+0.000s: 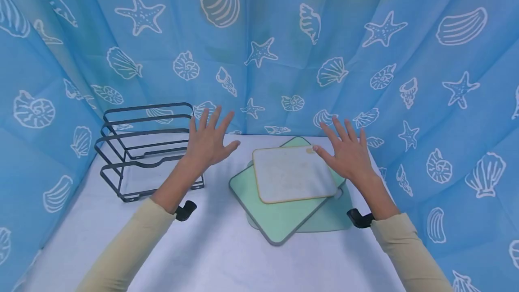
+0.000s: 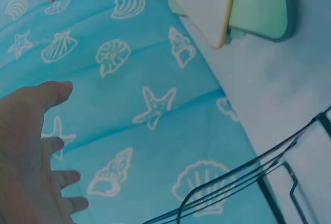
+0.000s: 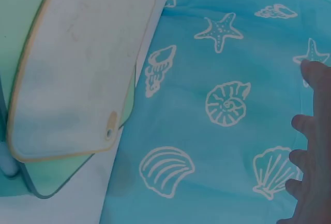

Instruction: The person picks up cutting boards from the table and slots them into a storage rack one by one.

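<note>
Both hands are raised with fingers spread and nothing held. My left hand (image 1: 207, 142) hovers by the right side of a black wire rack (image 1: 147, 132), overlapping its edge in the head view. Over the right end of a stack of cutting boards is my right hand (image 1: 349, 154), its thumb overlapping the top board's corner in the head view. On top lies a white cutting board (image 1: 293, 175) with a tan edge and a small hole at one corner. Beneath it a green cutting board (image 1: 277, 220) with a grey rim sits turned diagonally. Lowest is another green board (image 1: 328, 217), mostly covered.
A white table (image 1: 227, 260) carries the rack and boards. Behind it and along both sides hangs a blue curtain (image 1: 275, 84) printed with white shells and starfish. The rack stands at the back left, with open slots between its wire loops.
</note>
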The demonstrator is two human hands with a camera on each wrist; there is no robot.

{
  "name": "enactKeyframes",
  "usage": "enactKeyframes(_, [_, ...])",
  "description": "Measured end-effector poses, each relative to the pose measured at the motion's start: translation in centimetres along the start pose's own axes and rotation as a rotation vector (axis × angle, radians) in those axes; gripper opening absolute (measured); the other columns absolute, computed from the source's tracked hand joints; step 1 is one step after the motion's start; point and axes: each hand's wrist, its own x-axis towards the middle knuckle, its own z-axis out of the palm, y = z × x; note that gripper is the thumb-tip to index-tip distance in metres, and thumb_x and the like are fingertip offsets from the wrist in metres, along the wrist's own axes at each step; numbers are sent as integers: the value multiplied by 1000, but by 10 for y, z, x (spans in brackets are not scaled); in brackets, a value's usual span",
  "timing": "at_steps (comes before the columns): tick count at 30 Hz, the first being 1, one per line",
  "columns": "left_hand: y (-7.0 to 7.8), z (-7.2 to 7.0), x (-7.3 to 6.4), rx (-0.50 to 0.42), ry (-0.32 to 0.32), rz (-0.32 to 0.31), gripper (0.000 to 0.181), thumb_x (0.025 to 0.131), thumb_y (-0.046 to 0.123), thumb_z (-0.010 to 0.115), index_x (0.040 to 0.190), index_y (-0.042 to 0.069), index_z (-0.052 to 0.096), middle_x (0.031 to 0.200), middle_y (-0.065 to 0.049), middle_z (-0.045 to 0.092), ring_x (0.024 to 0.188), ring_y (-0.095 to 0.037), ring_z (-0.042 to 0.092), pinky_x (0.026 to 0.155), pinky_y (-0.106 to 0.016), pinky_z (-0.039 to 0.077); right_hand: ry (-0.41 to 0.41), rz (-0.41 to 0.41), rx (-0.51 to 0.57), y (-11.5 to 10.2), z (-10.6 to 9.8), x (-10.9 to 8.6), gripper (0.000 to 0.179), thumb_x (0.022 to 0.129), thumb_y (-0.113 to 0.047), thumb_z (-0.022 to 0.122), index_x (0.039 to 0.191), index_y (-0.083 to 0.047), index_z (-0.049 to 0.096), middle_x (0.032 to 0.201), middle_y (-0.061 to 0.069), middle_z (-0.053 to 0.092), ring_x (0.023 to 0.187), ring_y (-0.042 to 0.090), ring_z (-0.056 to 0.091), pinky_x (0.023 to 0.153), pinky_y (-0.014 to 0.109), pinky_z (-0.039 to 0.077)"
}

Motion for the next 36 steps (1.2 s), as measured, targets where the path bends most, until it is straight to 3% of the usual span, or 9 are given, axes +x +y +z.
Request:
enactKeyframes(6, [4,13,-7,-138,47,30,75,95,37,65,157,13,30,157,-21,31,142,-44,28,109,-66,30,4,-7,44,3,5,-4,72,97,-49,55,155,-12,35,159,22,24,144,48,20,110,73,18])
enactKeyframes(10, [8,24,-12,-321,-9,2,74,96,29,66,157,9,30,153,-23,37,138,-42,37,104,-61,41,-16,10,77,7,11,-7,69,97,-43,59,153,-8,37,156,25,28,140,48,27,106,71,30])
enactKeyframes(14, [11,36,-17,-479,-77,-48,72,96,25,66,156,7,30,150,-23,42,135,-41,42,103,-58,43,-61,57,132,11,17,-9,66,98,-38,61,152,-8,38,156,24,30,139,47,29,104,71,33])
enactKeyframes(23, [16,61,-21,-703,-161,-120,69,95,20,66,153,2,33,137,-24,54,125,-39,54,97,-49,51,-159,124,226,19,30,-14,61,99,-33,60,149,-5,41,154,26,32,139,47,31,102,70,35])
enactKeyframes(32, [24,91,-19,-824,-263,-248,66,94,23,68,151,6,39,129,-17,59,116,-34,59,93,-45,54,-187,154,341,33,44,-17,56,98,-24,62,146,0,44,150,27,37,138,46,32,109,64,31])
enactKeyframes(36, [28,100,-19,-875,-300,-292,66,93,22,69,150,6,41,127,-16,60,113,-33,60,93,-45,53,-238,203,429,41,52,-19,58,99,-22,62,148,0,41,151,27,35,135,48,37,105,62,38])
